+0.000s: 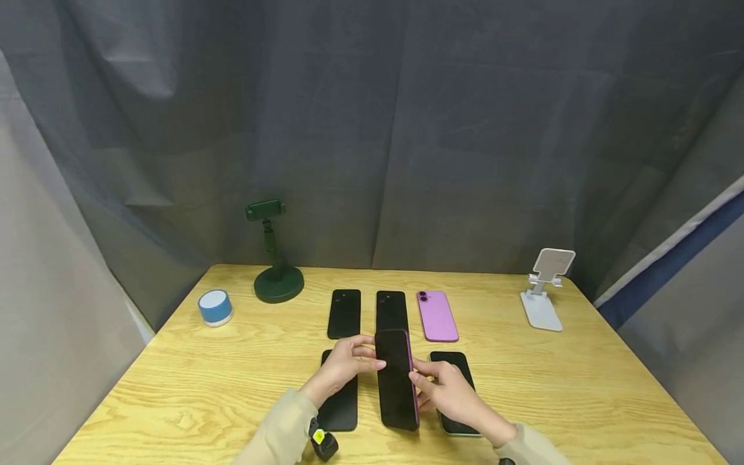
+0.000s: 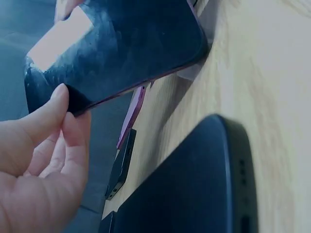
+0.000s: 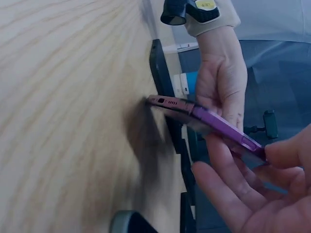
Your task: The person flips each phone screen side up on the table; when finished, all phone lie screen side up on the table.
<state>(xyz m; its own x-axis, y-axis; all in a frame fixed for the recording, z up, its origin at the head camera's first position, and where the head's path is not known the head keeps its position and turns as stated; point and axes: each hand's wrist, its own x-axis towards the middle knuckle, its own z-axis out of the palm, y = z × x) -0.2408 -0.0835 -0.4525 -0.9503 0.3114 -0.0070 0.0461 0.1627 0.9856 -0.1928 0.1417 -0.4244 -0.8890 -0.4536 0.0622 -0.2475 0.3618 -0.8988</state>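
Observation:
Both hands hold a smartphone (image 1: 396, 381) with a dark screen and a purple edge, tilted above the near middle of the table. My left hand (image 1: 344, 365) pinches its left side between thumb and fingers; in the left wrist view the thumb presses on the glass near a corner. My right hand (image 1: 444, 387) grips the purple side edge. The right wrist view shows the phone's port end (image 3: 170, 102) low near the wood, with fingers under its back. Beneath my left wrist lies a black phone (image 1: 340, 407), and a dark-screened phone (image 1: 459, 381) lies partly under my right hand.
Farther back lie two black phones, one at left (image 1: 345, 313) and one in the middle (image 1: 392, 310), beside a pink-purple phone (image 1: 438, 316). A dark green stand (image 1: 279, 283) and a blue-and-white cylinder (image 1: 216, 308) stand at left; a white folding stand (image 1: 542, 311) is at right.

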